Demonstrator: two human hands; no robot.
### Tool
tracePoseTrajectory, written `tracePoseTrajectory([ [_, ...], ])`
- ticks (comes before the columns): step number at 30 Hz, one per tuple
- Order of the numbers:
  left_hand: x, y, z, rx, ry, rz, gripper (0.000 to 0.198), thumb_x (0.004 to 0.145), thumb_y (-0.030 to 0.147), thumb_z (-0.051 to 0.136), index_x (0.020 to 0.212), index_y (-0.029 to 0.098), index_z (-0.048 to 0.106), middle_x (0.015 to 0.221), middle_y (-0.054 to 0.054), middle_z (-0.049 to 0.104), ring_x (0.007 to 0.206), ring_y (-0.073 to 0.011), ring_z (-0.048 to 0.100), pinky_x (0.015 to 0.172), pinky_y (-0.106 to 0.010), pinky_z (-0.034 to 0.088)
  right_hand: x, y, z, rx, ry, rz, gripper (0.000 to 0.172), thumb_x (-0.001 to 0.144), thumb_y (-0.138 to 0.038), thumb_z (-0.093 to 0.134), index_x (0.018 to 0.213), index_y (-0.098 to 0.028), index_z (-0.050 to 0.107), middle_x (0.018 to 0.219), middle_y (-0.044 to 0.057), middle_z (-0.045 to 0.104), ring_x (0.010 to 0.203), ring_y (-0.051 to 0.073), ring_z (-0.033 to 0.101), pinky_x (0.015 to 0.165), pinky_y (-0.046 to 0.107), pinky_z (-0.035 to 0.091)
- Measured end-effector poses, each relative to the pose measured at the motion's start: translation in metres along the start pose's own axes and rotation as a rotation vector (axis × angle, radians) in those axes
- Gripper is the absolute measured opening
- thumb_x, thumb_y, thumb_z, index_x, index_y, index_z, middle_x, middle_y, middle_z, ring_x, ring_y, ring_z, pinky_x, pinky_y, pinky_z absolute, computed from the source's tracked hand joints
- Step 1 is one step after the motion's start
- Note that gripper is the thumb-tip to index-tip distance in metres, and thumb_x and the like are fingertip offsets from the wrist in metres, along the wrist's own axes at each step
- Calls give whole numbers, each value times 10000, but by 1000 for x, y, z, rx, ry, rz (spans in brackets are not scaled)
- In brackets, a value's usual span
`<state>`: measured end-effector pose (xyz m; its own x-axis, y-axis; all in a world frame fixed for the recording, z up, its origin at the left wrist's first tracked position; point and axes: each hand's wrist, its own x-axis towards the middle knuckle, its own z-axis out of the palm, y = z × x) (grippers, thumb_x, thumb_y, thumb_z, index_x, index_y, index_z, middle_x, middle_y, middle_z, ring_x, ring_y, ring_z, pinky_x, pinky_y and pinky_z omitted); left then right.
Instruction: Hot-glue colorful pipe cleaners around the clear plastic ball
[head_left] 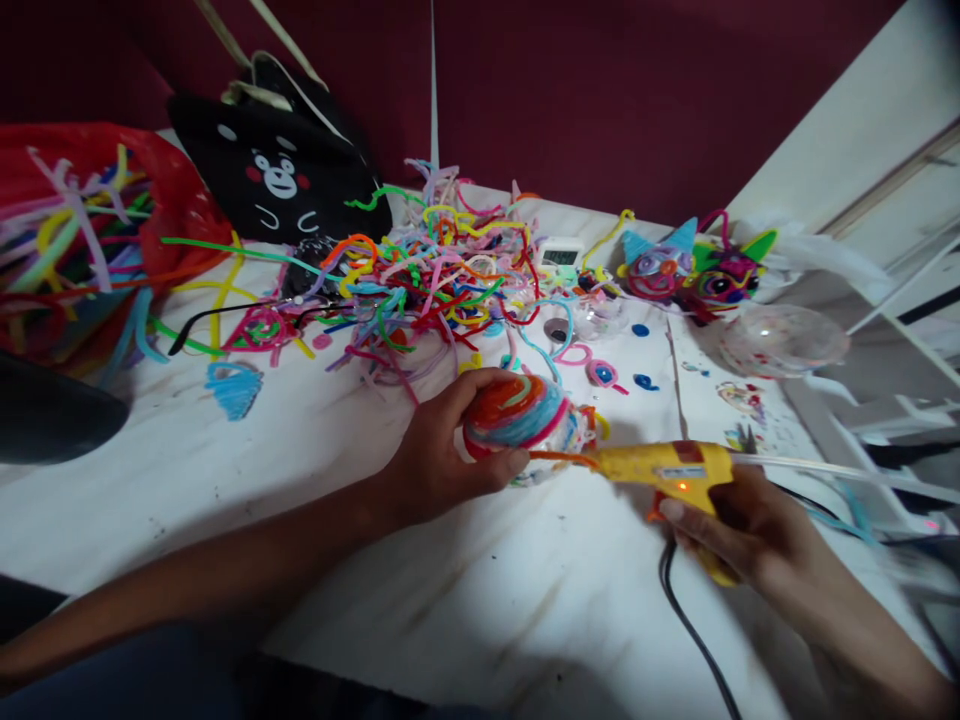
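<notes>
The left hand [442, 440] is clamped around a ball [517, 405] with orange and blue bands, its thumb on an orange stem [559, 457] that runs right to a glue gun [637, 465]; the right hand [757, 520] grips the gun's handle. The hands are apart, ball and nozzle between them. White tabletop [450, 600] stretches left of the left hand and between the forearms to its near edge. Beyond the left hand, a stem pile [442, 270] crowds the back; right of the right hand, shelving [907, 400] stands close.

Far left of both hands, a red bag [184, 220] and dark cylinder [56, 410] are cut off. Some left fingers hide behind the ball; whether the nozzle touches the stem is hard to tell. The shelving is blurred.

The tabletop has marble-like streaks; a maroon wall [600, 100] rises beyond the hands.
</notes>
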<state>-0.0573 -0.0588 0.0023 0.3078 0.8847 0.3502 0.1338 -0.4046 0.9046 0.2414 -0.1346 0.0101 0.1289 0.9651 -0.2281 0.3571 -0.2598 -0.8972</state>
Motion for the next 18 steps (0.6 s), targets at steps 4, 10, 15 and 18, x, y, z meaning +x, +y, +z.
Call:
tracePoseTrajectory([
  [4, -1, 4, 1, 6, -19, 6, 573, 707, 292, 777, 1230, 200, 560, 1221, -90, 685, 1086, -252, 670, 966, -341, 525, 3, 5, 4, -23, -151, 41, 448, 792, -551, 756, 1047, -214, 606, 777, 51, 737, 552, 159, 603, 465, 256, 468],
  [10, -4, 7, 2, 0, -29, 8, 569, 712, 324, 770, 1222, 186, 559, 1184, -97, 690, 1059, -249, 676, 942, -336, 536, 3, -3, -13, -606, 13, -255, 414, 864, -552, 651, 1094, -209, 682, 826, 72, 758, 616, 209, 684, 574, 327, 538],
  [15, -5, 7, 3, 41, -40, 20, 570, 717, 345, 765, 1224, 184, 561, 1184, -103, 686, 1047, -252, 677, 953, -350, 535, -20, -44, 13, -500, 21, -609, 200, 927, -364, 672, 1098, -265, 638, 994, 29, 714, 789, 153, 681, 722, 255, 553],
  [18, -6, 8, 3, 52, -42, 42, 562, 724, 361, 761, 1223, 194, 563, 1184, -100, 685, 1054, -255, 677, 949, -352, 539, -25, -65, 34, -474, -62, -723, 172, 944, -287, 664, 1102, -245, 611, 961, 17, 697, 780, 121, 669, 689, 201, 529],
])
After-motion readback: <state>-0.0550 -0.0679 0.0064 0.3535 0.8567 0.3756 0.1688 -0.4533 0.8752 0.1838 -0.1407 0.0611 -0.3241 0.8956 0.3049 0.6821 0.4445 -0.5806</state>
